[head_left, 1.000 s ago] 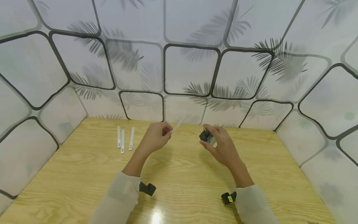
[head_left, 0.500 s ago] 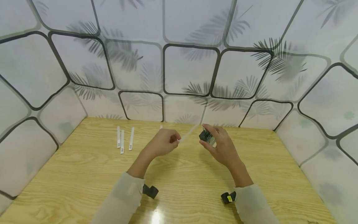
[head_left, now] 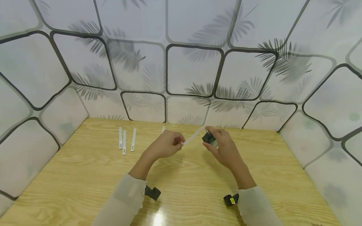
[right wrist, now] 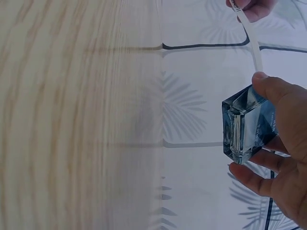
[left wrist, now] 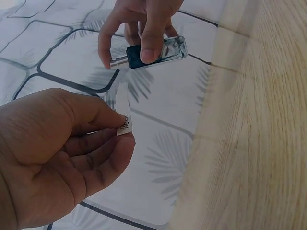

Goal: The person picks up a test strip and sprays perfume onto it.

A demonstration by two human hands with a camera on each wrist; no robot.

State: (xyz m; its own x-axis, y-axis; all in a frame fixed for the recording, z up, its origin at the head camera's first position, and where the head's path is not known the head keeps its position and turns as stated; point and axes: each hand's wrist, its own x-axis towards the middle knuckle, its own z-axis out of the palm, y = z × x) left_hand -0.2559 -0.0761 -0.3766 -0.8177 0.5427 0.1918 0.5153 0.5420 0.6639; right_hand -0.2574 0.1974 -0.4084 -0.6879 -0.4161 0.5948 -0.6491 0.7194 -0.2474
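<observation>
My left hand (head_left: 168,145) pinches the printed end of a white paper test strip (head_left: 193,136) between thumb and fingers. The lettering shows on the strip (left wrist: 123,105) in the left wrist view. Its far end slants up toward my right hand (head_left: 225,148), right by the nozzle of a perfume bottle (head_left: 208,137). My right hand grips this faceted clear and dark blue-green glass bottle (right wrist: 242,127), tilted on its side above the table. In the left wrist view one fingertip lies on the silver spray nozzle (left wrist: 119,62), which points at the strip.
Three white strips (head_left: 124,143) with small print lie on the left of the wooden table (head_left: 186,191). Another strip (head_left: 163,128) peeks out behind my left hand. A patterned cloth wall (head_left: 192,72) encloses the back and sides.
My left hand has moved right and slightly toward me with the test strip, bringing its tip to the bottle's nozzle. A strip behind that hand has come into view. My right hand stays put.
</observation>
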